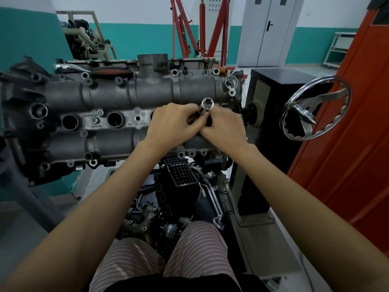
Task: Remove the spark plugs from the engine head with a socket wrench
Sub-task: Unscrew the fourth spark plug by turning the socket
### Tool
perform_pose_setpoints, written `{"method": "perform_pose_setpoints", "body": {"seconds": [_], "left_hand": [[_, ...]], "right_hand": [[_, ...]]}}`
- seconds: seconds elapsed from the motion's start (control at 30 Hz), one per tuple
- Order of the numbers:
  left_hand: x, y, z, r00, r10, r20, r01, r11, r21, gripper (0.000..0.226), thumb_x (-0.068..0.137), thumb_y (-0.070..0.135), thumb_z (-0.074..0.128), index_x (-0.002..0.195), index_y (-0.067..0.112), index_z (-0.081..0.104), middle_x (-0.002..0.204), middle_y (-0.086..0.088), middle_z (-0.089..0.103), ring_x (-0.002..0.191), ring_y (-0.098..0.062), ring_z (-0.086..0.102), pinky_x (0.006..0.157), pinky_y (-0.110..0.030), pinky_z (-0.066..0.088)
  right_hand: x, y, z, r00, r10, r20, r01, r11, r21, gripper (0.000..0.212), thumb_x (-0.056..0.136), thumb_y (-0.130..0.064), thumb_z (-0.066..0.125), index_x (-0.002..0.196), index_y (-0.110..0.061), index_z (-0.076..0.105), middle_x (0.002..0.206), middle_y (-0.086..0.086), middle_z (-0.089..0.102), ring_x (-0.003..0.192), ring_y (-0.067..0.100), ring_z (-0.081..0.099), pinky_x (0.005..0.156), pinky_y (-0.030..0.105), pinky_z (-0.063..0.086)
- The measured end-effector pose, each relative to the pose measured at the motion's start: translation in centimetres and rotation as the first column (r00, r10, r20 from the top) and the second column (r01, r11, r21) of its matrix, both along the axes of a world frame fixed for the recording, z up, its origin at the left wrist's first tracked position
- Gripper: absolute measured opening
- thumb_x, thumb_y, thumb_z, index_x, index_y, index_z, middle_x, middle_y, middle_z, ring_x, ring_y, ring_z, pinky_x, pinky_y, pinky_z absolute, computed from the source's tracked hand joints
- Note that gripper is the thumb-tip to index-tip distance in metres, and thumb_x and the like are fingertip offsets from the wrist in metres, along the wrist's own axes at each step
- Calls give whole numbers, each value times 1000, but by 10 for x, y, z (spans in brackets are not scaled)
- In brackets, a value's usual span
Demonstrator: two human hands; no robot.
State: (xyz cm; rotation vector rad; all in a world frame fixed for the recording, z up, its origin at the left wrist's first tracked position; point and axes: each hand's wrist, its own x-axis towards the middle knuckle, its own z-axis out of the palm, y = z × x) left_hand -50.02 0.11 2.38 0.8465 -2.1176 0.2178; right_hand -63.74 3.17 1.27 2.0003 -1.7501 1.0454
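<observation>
A grey engine head (109, 95) lies across an engine stand in front of me, with round spark plug wells (69, 122) along its middle. Both hands meet over its right part. My left hand (174, 123) curls its fingers round a chrome socket (207, 103), whose open hex end points up toward me. My right hand (225, 128) grips the lower part of the same tool from the right; what lies under the fingers is hidden. A wrench with a dark red handle (111, 72) lies on the far side of the head.
A chrome handwheel (315, 108) on a black stand column (263, 114) sits to the right, beside an orange panel (347, 144). Loose engine parts (179, 186) lie below the head near my knees. A red engine crane (189, 28) stands behind.
</observation>
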Motion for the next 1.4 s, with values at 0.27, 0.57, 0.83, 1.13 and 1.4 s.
{"method": "perform_pose_setpoints", "body": {"seconds": [0.27,0.57,0.83,1.13,1.4], "left_hand": [[-2,2,2,999,-12,31,12,1000,-9,29,79,44,39,81,15,40,58,6,46,52,-19,42,44,-28,28],[0,1,0,998,-55,-3,55,998,22,44,86,47,42,75,8,56,52,2,50,50,-18,49,44,-28,32],[0,-1,-1,1000,-17,13,17,1000,-3,39,92,41,48,73,8,56,55,3,50,51,-18,48,43,-24,26],[0,5,3,999,-49,9,49,999,6,27,78,43,41,78,16,38,55,7,42,51,-16,40,43,-25,26],[2,0,-1,999,-45,-13,44,998,-39,45,89,38,52,54,15,38,44,8,36,43,-15,38,41,-22,18]], "right_hand": [[2,5,0,999,13,-35,-12,1000,11,8,83,-24,46,78,-17,47,69,-3,50,64,22,53,51,28,21],[3,5,0,998,25,52,-24,999,-30,13,78,-28,47,72,-17,52,67,0,55,62,20,51,46,26,21],[3,3,-1,1000,10,28,-10,1000,-17,25,82,-32,52,94,-10,50,82,1,61,71,21,58,58,33,43],[6,8,-2,1000,3,-22,-5,998,-69,15,80,-21,49,82,-8,58,75,7,62,67,29,57,55,27,25],[4,3,-3,1000,-10,8,10,999,-40,23,83,-30,52,94,-10,52,90,1,60,77,21,58,57,29,32]]}}
